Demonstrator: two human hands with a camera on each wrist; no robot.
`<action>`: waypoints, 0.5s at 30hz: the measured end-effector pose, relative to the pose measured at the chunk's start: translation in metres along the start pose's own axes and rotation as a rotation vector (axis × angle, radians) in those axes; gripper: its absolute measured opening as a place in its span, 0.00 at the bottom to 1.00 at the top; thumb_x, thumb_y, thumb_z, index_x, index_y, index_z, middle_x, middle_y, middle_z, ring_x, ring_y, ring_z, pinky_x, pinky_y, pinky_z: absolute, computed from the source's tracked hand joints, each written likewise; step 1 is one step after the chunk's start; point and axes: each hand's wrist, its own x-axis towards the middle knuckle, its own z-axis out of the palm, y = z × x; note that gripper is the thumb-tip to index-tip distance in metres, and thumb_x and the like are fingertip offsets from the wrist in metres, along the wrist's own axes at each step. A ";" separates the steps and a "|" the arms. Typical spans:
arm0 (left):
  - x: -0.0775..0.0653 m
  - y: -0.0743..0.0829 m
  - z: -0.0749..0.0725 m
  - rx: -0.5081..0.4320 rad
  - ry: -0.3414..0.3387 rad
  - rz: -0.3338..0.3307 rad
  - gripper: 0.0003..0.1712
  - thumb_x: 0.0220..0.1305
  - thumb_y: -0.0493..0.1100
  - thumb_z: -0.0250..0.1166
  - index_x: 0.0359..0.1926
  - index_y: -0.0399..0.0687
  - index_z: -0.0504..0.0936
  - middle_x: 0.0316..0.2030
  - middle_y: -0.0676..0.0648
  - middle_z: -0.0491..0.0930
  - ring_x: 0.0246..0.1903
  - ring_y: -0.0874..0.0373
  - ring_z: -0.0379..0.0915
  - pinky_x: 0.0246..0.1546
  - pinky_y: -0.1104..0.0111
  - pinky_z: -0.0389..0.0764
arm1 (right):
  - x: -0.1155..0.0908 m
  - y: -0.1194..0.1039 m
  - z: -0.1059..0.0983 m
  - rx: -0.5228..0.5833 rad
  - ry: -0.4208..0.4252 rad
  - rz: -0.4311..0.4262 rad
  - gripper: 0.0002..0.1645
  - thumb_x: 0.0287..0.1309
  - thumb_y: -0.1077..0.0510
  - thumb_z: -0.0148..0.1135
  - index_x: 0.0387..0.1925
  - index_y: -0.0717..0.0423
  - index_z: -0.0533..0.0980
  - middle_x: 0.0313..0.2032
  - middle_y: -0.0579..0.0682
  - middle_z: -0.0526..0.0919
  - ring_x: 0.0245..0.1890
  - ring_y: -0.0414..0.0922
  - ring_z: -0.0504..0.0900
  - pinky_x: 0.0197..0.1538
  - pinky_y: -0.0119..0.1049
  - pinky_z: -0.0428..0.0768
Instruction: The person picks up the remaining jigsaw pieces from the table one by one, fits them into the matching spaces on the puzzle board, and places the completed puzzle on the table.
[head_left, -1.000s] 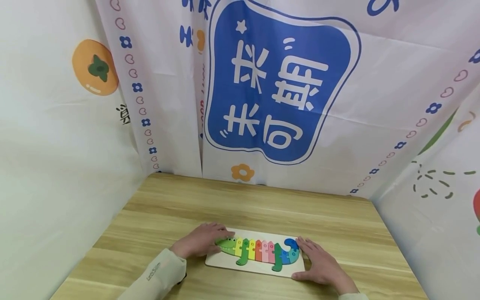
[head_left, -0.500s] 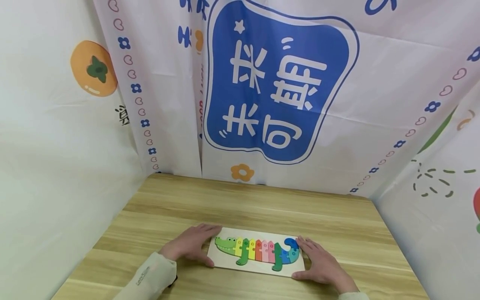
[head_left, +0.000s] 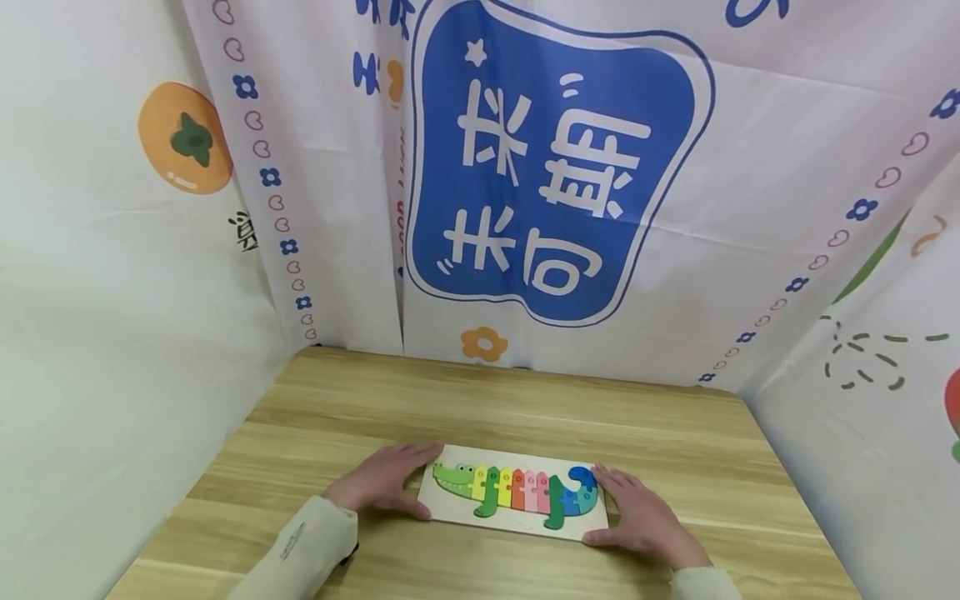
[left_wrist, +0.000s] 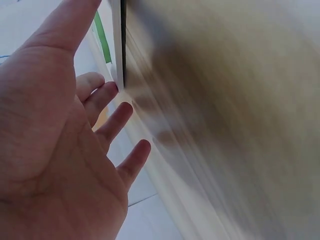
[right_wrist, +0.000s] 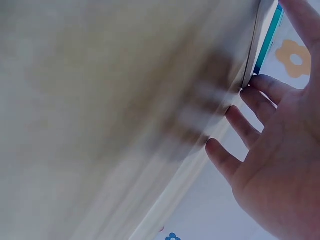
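Observation:
A crocodile puzzle (head_left: 517, 492) lies flat on the wooden table, with colourful interlocking pieces on a pale board. Its green head is at the left and its blue tail curls at the right. My left hand (head_left: 386, 479) holds the board's left end, thumb at the near corner and fingers at the far one. At the opposite end my right hand (head_left: 641, 512) holds it the same way. In the left wrist view, fingertips touch the edge of the board (left_wrist: 119, 45). The right wrist view likewise has fingertips against the board (right_wrist: 252, 55); the thumb tips are out of frame.
The wooden table (head_left: 510, 417) reaches back to a printed white curtain (head_left: 337, 208) with a large blue sign. White cloth walls (head_left: 97, 333) stand on the left and right sides.
My left hand has drawn back from the crocodile's head to the board's left end. The puzzle has since slid slightly away from me, with both hands on its ends.

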 end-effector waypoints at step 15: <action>0.007 -0.010 0.000 -0.031 0.012 0.004 0.60 0.55 0.66 0.76 0.80 0.47 0.60 0.78 0.42 0.62 0.76 0.38 0.59 0.75 0.40 0.60 | 0.013 -0.001 -0.006 0.027 -0.001 -0.020 0.68 0.42 0.29 0.80 0.78 0.56 0.63 0.77 0.58 0.65 0.74 0.67 0.64 0.69 0.71 0.67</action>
